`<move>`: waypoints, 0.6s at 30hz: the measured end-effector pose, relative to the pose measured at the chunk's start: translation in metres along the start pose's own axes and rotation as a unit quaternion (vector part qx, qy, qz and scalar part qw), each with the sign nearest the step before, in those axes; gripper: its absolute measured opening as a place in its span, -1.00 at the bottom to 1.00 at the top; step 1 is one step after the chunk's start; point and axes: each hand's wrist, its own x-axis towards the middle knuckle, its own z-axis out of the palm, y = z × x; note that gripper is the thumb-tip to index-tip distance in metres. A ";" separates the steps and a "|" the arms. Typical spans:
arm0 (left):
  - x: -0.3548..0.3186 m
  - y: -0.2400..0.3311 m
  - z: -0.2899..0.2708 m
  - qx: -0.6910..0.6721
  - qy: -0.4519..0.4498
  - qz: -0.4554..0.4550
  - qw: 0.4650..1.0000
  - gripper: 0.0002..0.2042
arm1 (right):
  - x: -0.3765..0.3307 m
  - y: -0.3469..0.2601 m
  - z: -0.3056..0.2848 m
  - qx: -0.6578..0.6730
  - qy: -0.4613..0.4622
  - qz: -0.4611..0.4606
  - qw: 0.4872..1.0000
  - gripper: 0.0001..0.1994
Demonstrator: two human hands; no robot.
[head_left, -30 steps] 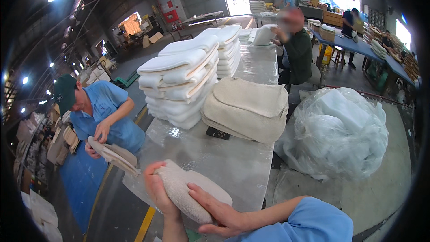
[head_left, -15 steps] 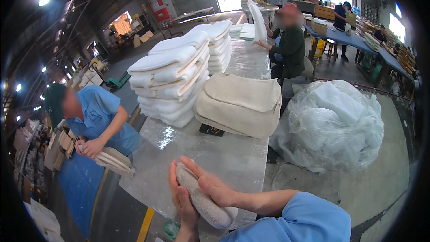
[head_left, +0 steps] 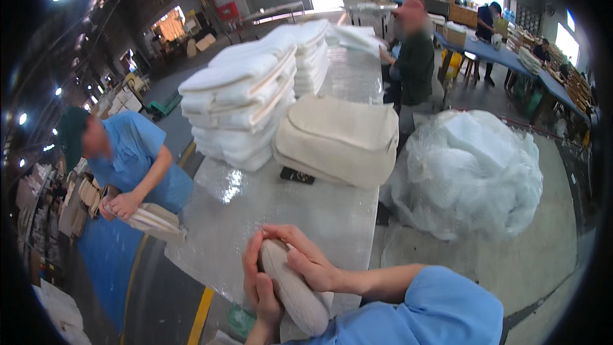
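beige cushion cover (head_left: 295, 289) pinched btwn both hands, long axis toward wearer; left hand (head_left: 258, 284) & right hand (head_left: 308, 262) fingers clamped on it.

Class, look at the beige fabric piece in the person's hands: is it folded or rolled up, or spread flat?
Rolled up, not spread: the beige fabric piece forms a narrow bundle, squeezed between left hand and right hand above the table.

Both forearms enter from the lower edge. Left hand (head_left: 260, 284), fingers extended upward, faces the right hand (head_left: 306, 259), whose fingers curl downward; right arm in a blue sleeve, elbow bent, wrist level.
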 end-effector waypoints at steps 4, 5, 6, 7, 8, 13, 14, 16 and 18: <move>-0.010 -0.007 0.009 -0.070 0.043 -0.038 0.996 -0.27 | 0.015 -0.004 -0.006 -0.044 -0.009 -0.003 0.999 -0.31; -0.013 -0.001 0.009 -0.071 0.056 -0.041 0.995 -0.28 | 0.014 -0.001 -0.003 -0.038 -0.003 0.014 0.999 -0.31; -0.013 0.003 0.007 -0.069 0.072 -0.045 0.994 -0.30 | 0.014 0.001 0.001 -0.030 0.000 0.031 0.999 -0.30; -0.011 0.003 0.005 -0.044 0.065 -0.056 0.995 -0.32 | 0.015 0.004 0.005 -0.021 0.001 0.049 0.999 -0.29; -0.009 0.002 0.000 -0.017 0.065 -0.070 0.995 -0.35 | 0.013 0.008 0.006 -0.007 0.019 0.057 0.998 -0.28; 0.003 -0.005 -0.004 -0.032 0.038 -0.099 0.994 -0.46 | 0.014 0.010 -0.005 0.070 0.038 0.103 0.991 -0.08; 0.005 0.000 -0.004 -0.043 0.038 -0.109 0.992 -0.46 | 0.016 0.009 0.001 0.087 0.033 0.108 0.990 -0.13; 0.004 0.008 -0.005 -0.077 0.037 -0.140 0.986 -0.46 | 0.017 0.009 0.012 0.116 0.028 0.119 0.986 -0.21; 0.004 0.012 -0.004 -0.126 0.036 -0.173 0.976 -0.44 | 0.017 0.011 0.020 0.091 0.032 0.105 0.990 -0.20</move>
